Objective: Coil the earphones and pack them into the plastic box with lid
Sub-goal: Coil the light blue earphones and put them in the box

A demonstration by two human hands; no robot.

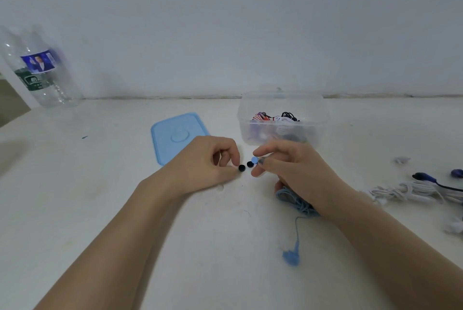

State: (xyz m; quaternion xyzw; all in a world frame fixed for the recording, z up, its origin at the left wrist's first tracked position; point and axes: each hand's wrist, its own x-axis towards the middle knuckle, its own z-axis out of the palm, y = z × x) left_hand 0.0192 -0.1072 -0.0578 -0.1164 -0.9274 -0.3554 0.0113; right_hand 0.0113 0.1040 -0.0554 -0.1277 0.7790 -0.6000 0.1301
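Observation:
A light blue pair of earphones lies partly coiled under my right hand, its plug end trailing toward me. My right hand pinches one blue earbud with a black tip between thumb and fingers. My left hand pinches the other black-tipped earbud just to its left. The clear plastic box stands behind my right hand and holds several coiled earphones. Its blue lid lies flat to the box's left.
A clear water bottle stands at the far left by the wall. A tangle of white earphones and a dark blue pair lie at the right edge of the white table.

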